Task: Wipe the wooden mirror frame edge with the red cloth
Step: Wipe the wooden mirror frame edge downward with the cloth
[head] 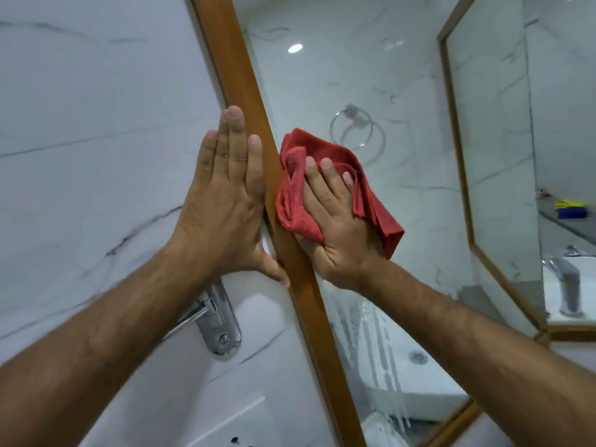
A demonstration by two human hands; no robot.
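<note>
Frame (254, 130) runs diagonally, top-left to bottom-right. Left hand (225, 195) flat and released, fingers straight, on the marble wall (80, 124) just left of the frame, thumb touching the frame's edge. Right hand (335, 227) just right of the frame, pressing the bunched cloth (296, 188) against the glass (371, 75); the cloth's left side touches the frame. Tap (216, 321) below-left of the frame.
</note>
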